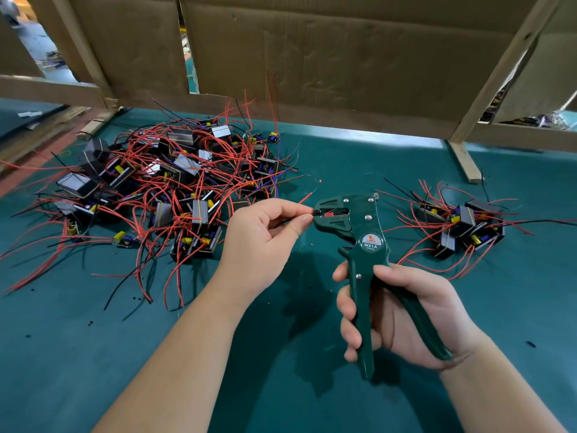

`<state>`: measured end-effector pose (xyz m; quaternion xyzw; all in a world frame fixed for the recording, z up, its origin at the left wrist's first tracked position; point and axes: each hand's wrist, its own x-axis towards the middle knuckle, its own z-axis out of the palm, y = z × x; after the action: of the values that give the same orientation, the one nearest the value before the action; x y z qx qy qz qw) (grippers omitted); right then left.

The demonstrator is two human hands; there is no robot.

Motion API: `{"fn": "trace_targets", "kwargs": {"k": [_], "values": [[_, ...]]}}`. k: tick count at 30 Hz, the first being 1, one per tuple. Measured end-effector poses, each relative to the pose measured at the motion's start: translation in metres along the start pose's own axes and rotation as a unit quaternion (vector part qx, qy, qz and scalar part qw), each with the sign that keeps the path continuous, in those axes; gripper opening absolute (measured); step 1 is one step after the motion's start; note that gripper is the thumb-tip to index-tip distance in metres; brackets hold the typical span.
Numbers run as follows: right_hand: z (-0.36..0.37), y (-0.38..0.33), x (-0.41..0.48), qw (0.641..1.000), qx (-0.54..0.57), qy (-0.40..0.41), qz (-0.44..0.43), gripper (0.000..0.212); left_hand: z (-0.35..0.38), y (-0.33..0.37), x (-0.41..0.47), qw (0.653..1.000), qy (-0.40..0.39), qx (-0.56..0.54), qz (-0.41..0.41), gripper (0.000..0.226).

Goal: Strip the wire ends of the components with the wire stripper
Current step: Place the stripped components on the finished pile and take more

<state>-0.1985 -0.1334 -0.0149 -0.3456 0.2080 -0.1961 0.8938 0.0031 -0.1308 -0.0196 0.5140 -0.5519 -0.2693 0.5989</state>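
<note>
My right hand [402, 310] grips both handles of a dark green wire stripper [363, 242] marked W01A, held upright with its jaws pointing left. My left hand [265, 239] pinches a thin wire between thumb and forefinger, and its end [318, 211] sits in the stripper's jaws. A short red piece shows inside the jaws. To the left lies a large pile of black components [162, 182] with tangled red and black wires. A smaller pile of like components [462, 226] lies to the right.
The work surface is a teal mat [93, 354] dotted with small insulation scraps. A cardboard wall on a wooden frame [312, 67] closes off the back, with a wooden foot [466, 164] standing on the mat at the right.
</note>
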Motion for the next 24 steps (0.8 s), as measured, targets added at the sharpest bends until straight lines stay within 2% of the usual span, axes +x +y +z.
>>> {"fn": "trace_targets", "kwargs": {"k": [5,9,11,15,18,21,24], "values": [[0.008,0.006,0.003,0.999,0.000,0.052,-0.007,0.046,0.001,-0.004,-0.001,0.999,0.002,0.033,0.011,0.020],[0.021,0.014,0.016,0.977,-0.005,0.204,-0.057,0.044,-0.002,-0.011,0.001,0.998,-0.018,0.065,0.010,0.023],[0.021,0.013,0.020,0.969,0.008,0.238,-0.065,0.044,0.000,-0.014,0.000,0.995,-0.055,0.086,-0.006,0.030],[0.012,0.010,0.019,0.972,0.069,0.178,-0.137,0.038,-0.002,-0.013,0.001,0.993,-0.038,0.109,-0.002,0.025],[0.005,0.006,0.016,0.962,0.062,0.182,-0.194,0.042,-0.005,-0.009,0.003,0.997,-0.024,0.067,-0.024,0.012],[0.003,0.007,0.015,0.965,0.023,0.159,-0.209,0.061,0.002,-0.006,-0.001,0.995,-0.059,0.066,-0.049,0.009],[0.009,0.011,0.017,0.972,-0.016,0.098,-0.212,0.075,0.012,-0.006,-0.006,0.990,-0.099,0.059,-0.079,0.011]]}}
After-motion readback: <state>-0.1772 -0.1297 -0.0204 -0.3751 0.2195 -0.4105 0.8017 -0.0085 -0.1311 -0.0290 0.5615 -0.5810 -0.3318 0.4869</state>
